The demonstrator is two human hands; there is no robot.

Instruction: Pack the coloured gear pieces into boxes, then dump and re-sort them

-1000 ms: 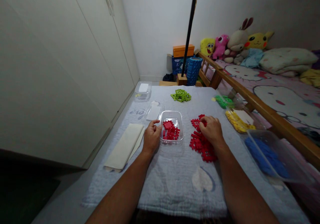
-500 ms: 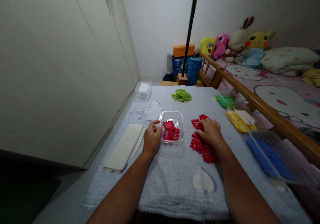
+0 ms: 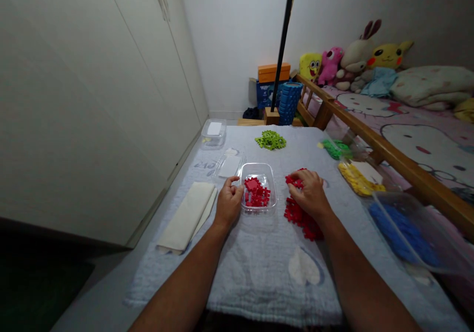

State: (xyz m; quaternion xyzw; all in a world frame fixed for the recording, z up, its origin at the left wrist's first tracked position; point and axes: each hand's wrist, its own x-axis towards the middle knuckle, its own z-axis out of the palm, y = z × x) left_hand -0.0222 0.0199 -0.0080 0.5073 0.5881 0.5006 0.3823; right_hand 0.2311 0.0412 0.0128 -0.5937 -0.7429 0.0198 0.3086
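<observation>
My left hand (image 3: 229, 201) is closed on the left rim of a clear plastic container (image 3: 274, 187). Inside the container lie several red interlocking plastic pieces (image 3: 255, 194). To its right, my right hand (image 3: 310, 193) is over a loose pile of red interlocking pieces (image 3: 297, 214), its thumb and fingertips pinched on a red piece (image 3: 292, 179) at the far end. The hand and wrist hide part of the pile. Behind the container lies a clear lid (image 3: 229, 165) with a white label.
Light green pieces (image 3: 271, 140) lie at the back. Containers of green (image 3: 336, 149), yellow (image 3: 357, 179) and blue pieces (image 3: 402, 230) line the right side by the wooden bed rail (image 3: 370, 134). A folded cream cloth (image 3: 187, 216) lies left; another clear box (image 3: 214, 133) stands behind.
My right hand has shifted slightly at the far end of the red pile, its fingers drawing closer together. The left hand stays at the container. The whole view has shifted a little.
</observation>
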